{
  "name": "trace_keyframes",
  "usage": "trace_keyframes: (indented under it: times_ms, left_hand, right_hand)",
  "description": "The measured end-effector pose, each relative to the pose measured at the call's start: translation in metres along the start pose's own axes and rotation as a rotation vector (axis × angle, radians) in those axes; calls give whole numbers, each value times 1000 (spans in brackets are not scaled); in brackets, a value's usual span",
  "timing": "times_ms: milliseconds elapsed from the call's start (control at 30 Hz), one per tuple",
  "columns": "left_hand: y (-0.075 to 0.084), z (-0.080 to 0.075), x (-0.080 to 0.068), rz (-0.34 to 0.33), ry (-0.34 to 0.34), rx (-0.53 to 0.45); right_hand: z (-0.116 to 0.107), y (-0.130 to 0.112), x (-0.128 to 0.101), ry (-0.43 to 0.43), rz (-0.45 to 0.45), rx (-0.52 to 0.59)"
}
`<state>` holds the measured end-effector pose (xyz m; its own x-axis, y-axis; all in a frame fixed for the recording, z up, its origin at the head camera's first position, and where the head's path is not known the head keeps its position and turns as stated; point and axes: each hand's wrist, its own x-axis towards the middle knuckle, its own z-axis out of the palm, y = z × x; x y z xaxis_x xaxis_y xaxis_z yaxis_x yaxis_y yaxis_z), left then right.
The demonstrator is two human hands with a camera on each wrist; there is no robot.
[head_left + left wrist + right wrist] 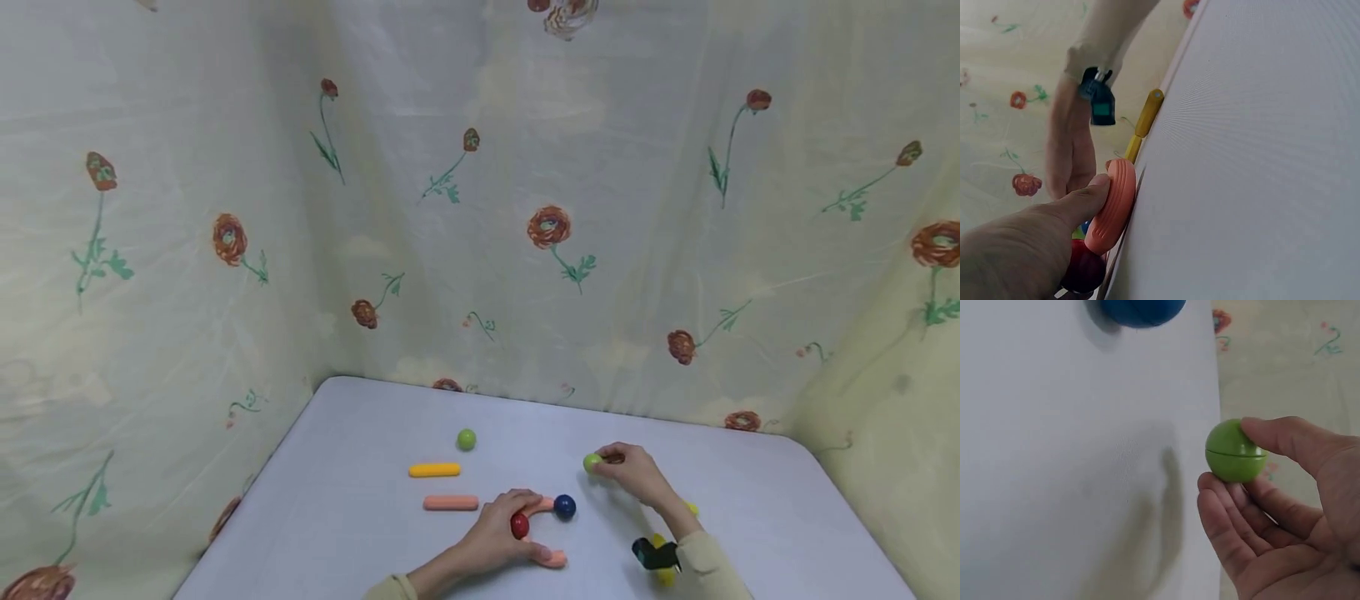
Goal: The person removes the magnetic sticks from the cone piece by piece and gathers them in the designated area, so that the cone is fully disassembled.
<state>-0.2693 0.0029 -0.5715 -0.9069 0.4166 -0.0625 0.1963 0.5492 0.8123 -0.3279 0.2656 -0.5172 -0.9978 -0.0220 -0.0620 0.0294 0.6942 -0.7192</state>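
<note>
My left hand (504,523) lies on the table with its fingers curled round a red ball (519,525). The ball sits inside a curved salmon piece (553,558). In the left wrist view the thumb (1082,203) touches that salmon piece (1113,203), with the red ball (1085,272) below it. My right hand (609,463) pinches a green ball (592,462) between thumb and fingers just above the table. The right wrist view shows the green ball (1235,451) clear of the surface. A blue ball (564,506) rests between the two hands.
On the grey table (360,533) lie a second green ball (467,438), a yellow stick (434,470) and a straight salmon stick (450,502) to the left. Another yellow piece (664,575) lies under my right forearm. Flowered cloth (225,250) walls the table's back and sides.
</note>
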Motion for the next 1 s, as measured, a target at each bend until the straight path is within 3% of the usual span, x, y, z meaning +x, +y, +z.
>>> trace_keyframes:
  times_ms: [233, 600, 800, 900, 1000]
  left_hand:
    - [0, 2, 1, 8, -3, 5]
    - [0, -2, 0, 5, -4, -8]
    - [0, -2, 0, 17, 0, -10]
    - [-1, -2, -1, 23, 3, -12]
    - [-1, -3, -1, 19, -3, -21]
  right_hand:
    - [16, 4, 33, 5, 17, 11]
    - [24, 4, 37, -10, 11, -11]
    - [18, -4, 24, 59, 23, -23]
    - [16, -12, 6, 107, 44, -27]
    - [18, -20, -18, 82, 58, -42]
